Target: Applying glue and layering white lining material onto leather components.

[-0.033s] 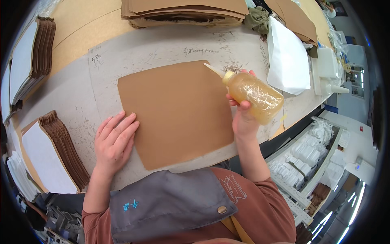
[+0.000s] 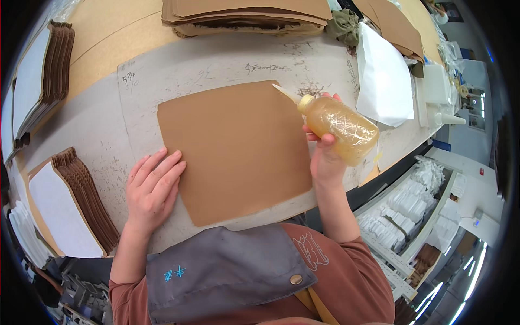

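Observation:
A brown sheet [image 2: 238,157], leather-like and roughly square with a slightly bowed top edge, lies flat on the work table. Resting on its left edge are the stretched fingers of my left hand [image 2: 153,187], which holds nothing. My right hand [image 2: 326,157] is wrapped round a clear squeeze bottle [image 2: 341,130] of amber liquid, perhaps glue, tilted over the sheet's right side. The bottle's pale pointed nozzle [image 2: 284,93] points up and left, its tip at the sheet's far right corner. Whether the tip touches the sheet I cannot tell. Part of my right palm is hidden behind the bottle.
Brown sheets are stacked at the far edge [image 2: 244,16]. Bundles of white-topped brown pieces stand on the left [image 2: 67,211]. A white sheet [image 2: 382,78], a crumpled olive cloth [image 2: 344,26] and a white bottle [image 2: 433,86] lie at right. Below the right edge is a shelf of white bundles [image 2: 403,206].

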`<state>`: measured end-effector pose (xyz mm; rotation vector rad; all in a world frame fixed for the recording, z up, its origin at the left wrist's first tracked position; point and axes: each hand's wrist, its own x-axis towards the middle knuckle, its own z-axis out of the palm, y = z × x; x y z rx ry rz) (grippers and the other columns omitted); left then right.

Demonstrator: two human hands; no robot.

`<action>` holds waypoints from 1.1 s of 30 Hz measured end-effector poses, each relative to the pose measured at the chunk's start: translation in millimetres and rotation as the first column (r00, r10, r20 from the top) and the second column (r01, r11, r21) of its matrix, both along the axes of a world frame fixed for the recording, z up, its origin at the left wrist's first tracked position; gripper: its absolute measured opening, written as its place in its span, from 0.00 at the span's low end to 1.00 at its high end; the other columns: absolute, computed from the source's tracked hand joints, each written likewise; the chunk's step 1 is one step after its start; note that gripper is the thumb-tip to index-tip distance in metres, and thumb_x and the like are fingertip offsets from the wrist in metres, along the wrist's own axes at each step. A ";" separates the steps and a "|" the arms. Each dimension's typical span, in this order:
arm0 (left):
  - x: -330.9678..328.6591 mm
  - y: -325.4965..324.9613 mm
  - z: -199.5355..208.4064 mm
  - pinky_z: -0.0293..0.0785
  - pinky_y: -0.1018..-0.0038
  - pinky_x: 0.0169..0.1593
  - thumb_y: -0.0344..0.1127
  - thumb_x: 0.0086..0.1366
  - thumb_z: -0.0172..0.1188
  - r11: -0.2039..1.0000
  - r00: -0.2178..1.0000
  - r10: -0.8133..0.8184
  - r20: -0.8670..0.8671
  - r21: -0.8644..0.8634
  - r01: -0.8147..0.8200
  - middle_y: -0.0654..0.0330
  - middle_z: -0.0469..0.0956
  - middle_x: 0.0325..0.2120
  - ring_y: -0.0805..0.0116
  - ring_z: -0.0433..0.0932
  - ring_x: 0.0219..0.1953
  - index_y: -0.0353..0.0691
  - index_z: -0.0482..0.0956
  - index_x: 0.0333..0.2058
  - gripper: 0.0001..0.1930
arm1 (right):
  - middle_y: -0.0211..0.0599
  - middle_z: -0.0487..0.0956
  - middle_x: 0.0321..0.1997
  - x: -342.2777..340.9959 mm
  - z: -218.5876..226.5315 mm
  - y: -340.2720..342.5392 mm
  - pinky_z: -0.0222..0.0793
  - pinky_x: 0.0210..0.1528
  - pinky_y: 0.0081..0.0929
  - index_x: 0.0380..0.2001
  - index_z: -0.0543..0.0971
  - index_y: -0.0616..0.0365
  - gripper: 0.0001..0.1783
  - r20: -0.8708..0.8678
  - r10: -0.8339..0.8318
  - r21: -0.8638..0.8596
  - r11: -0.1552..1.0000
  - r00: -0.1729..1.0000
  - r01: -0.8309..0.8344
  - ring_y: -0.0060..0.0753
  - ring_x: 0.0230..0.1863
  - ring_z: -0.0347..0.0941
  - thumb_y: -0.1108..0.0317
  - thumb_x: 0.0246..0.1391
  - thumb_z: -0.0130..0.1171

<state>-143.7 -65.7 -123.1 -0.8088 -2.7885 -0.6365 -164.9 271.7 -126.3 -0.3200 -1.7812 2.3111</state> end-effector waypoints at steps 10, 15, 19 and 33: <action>-2.1 -1.3 1.6 0.72 0.59 0.58 0.24 0.57 0.66 0.999 0.999 -0.018 0.032 0.039 0.017 0.60 0.84 0.49 0.57 0.79 0.55 0.41 0.85 0.43 0.14 | 0.41 0.71 0.67 -2.5 -0.6 -12.4 0.75 0.38 0.18 0.69 0.62 0.63 0.61 0.073 -0.041 0.073 0.997 0.996 0.036 0.24 0.38 0.79 0.37 0.41 0.76; -2.9 -2.0 0.8 0.72 0.60 0.57 0.24 0.57 0.66 0.998 0.999 -0.025 0.036 0.063 0.023 0.61 0.84 0.49 0.57 0.80 0.55 0.42 0.84 0.43 0.15 | 0.39 0.69 0.68 -4.8 0.2 -23.4 0.77 0.45 0.22 0.69 0.60 0.62 0.58 0.090 0.036 -0.047 0.998 0.995 -0.032 0.30 0.48 0.78 0.46 0.42 0.79; -3.4 -4.6 -1.6 0.70 0.64 0.59 0.27 0.55 0.67 0.998 0.999 -0.019 0.031 0.054 0.017 0.66 0.83 0.50 0.63 0.79 0.55 0.47 0.84 0.45 0.17 | 0.39 0.67 0.70 -9.3 3.9 -37.6 0.78 0.45 0.23 0.70 0.60 0.62 0.60 0.116 0.088 -0.086 0.993 0.989 -0.078 0.30 0.49 0.78 0.46 0.41 0.80; -4.3 -10.1 -2.0 0.70 0.63 0.58 0.26 0.53 0.68 0.994 0.997 -0.028 0.078 0.104 0.020 0.64 0.83 0.50 0.61 0.79 0.55 0.45 0.84 0.45 0.18 | 0.43 0.66 0.71 -20.1 -10.5 -81.0 0.67 0.66 0.34 0.67 0.65 0.63 0.53 0.047 0.346 0.037 0.937 0.937 -0.348 0.38 0.69 0.65 0.52 0.42 0.80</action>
